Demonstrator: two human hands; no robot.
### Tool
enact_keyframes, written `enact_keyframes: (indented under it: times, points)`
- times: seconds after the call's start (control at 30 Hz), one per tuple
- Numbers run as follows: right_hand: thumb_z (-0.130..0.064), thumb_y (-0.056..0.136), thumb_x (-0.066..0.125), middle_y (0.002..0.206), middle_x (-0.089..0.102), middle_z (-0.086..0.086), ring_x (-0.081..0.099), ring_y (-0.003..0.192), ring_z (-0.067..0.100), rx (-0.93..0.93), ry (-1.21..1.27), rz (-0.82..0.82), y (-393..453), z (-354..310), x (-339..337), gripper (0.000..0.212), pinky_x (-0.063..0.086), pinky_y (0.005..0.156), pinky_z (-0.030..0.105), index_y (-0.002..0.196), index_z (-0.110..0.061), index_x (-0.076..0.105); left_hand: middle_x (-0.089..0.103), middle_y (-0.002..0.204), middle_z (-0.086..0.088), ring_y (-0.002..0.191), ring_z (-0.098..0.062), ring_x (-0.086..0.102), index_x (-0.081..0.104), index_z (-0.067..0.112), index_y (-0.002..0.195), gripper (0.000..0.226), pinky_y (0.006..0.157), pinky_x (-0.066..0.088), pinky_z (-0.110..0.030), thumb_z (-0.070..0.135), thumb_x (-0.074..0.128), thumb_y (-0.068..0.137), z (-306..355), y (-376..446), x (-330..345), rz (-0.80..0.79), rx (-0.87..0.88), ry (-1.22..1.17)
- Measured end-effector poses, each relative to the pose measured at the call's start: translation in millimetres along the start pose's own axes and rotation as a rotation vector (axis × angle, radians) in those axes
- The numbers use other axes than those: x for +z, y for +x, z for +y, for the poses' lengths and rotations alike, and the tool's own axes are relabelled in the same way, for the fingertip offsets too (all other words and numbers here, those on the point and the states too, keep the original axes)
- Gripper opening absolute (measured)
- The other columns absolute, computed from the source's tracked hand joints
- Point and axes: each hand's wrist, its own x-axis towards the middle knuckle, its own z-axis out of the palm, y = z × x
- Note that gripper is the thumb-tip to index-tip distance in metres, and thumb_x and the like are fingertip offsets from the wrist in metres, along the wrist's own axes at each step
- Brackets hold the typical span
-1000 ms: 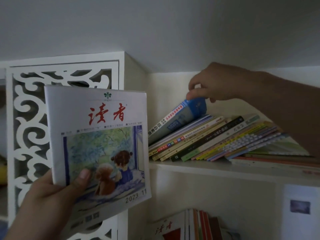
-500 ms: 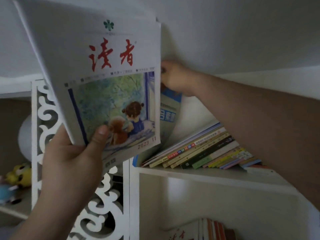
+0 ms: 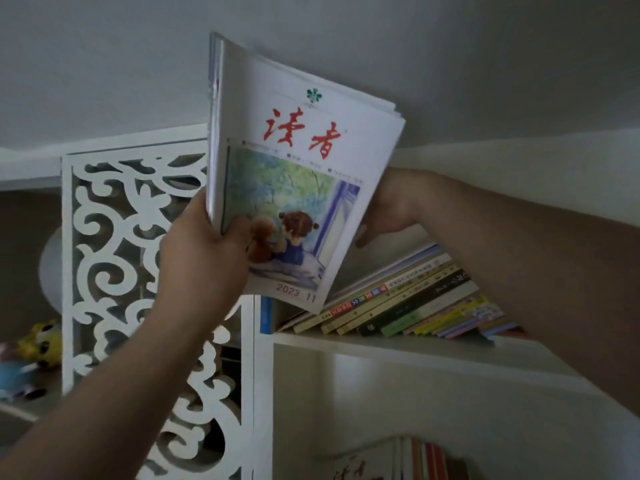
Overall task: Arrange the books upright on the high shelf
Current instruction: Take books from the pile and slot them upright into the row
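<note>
Since half a second ago my left hand (image 3: 204, 251) has carried the white, thin paper magazine with red characters and a painted child-and-dog cover (image 3: 298, 174) rightward and turned it more edge-on, so it now hangs in front of the left end of the white high shelf board (image 3: 398, 348) rather than off to the side. I pinch it at its lower spine corner, thumb on the cover and fingers curled behind, which I judge leaves the free edge clear to slide into a gap. My right hand (image 3: 391, 209) is reaching in behind the magazine; its fingertips are hidden by the cover, so I cannot tell whether they grip anything, though I would guess it is propping something upright to open a slot. The slanted row of colourful thin paperback books (image 3: 408, 303) leans leftward on the shelf, not yet upright, and a narrow blue upright spine (image 3: 265, 315) stands at the far left against the cabinet wall. Beside the shelf is a white fretwork scroll-pattern side panel (image 3: 114, 258), with yellow and blue soft toys (image 3: 31, 351) on a lower ledge beyond it. Below, a second compartment holds upright red-and-white magazines (image 3: 398, 459). The room is dim, under a plain grey ceiling (image 3: 485, 64).
</note>
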Motion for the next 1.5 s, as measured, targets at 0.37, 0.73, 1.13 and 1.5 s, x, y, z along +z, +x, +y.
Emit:
enact_keyframes:
  times: [0.37, 0.73, 1.13, 1.5]
  points:
    - [-0.035, 0.093, 0.08, 0.126, 0.075, -0.008, 0.074, 0.114, 0.022, -0.165, 0.019, -0.19, -42, -3, 17, 0.053, 0.056, 0.099, 0.052, 0.14, -0.035, 0.058, 0.072, 0.101, 0.018, 0.089, -0.006, 0.073, 0.062, 0.041, 0.117, 0.03, 0.06, 0.06, -0.024, 0.015, 0.06, 0.102, -6, -2, 9, 0.098, -0.082, -0.24]
    - [-0.04, 0.101, 0.069, 0.134, 0.062, 0.002, 0.069, 0.107, 0.031, -0.009, 0.113, 0.141, -17, -6, 62, 0.059, 0.059, 0.091, 0.052, 0.154, -0.033, 0.043, 0.068, 0.1, 0.026, 0.091, 0.009, 0.064, 0.051, 0.044, 0.135, 0.033, 0.072, 0.054, -0.016, 0.027, 0.054, 0.107, -1, -34, 34, -0.208, 0.129, 0.039]
    - [-0.062, 0.084, 0.077, 0.114, 0.07, -0.016, 0.066, 0.102, 0.007, -0.049, -0.525, 0.268, -99, 29, -20, 0.046, 0.054, 0.092, 0.036, 0.122, -0.036, 0.073, 0.066, 0.13, -0.005, 0.103, -0.019, 0.07, 0.025, 0.041, 0.156, 0.052, 0.088, 0.061, -0.039, 0.031, 0.047, 0.11, -36, -8, 94, -0.687, 0.172, 0.262]
    - [-0.054, 0.08, 0.083, 0.105, 0.066, -0.016, 0.061, 0.094, 0.006, -0.133, -0.493, 0.567, -148, 79, 8, 0.038, 0.044, 0.081, 0.021, 0.115, -0.043, 0.071, 0.062, 0.137, 0.004, 0.116, -0.015, 0.065, 0.024, 0.062, 0.152, 0.06, 0.099, 0.057, -0.044, 0.078, 0.022, 0.095, -52, -16, 97, -0.974, 0.114, 0.101]
